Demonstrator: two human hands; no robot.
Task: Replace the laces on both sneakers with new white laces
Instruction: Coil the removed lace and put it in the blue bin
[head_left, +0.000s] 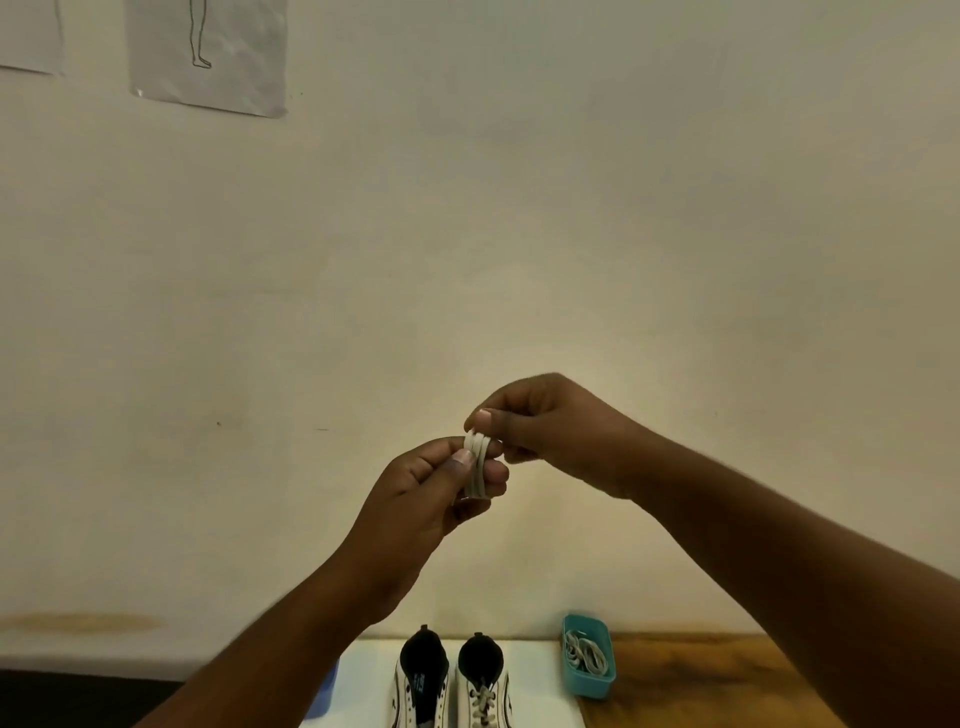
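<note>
At mid-frame the left hand (441, 483) and right hand (540, 431) are both pinching a folded bundle of flat white lace (478, 462), which risks tangling if a loop slips while unwinding

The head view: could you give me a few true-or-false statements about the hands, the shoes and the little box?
1. Both hands hold a bundled white lace in the air. True.
2. Both sneakers are laced. False: the left sneaker shows no lace; the right sneaker is laced.
3. The teal box holds laces. True.
4. The teal box sits left of the sneakers. False: it sits to their right.
</note>
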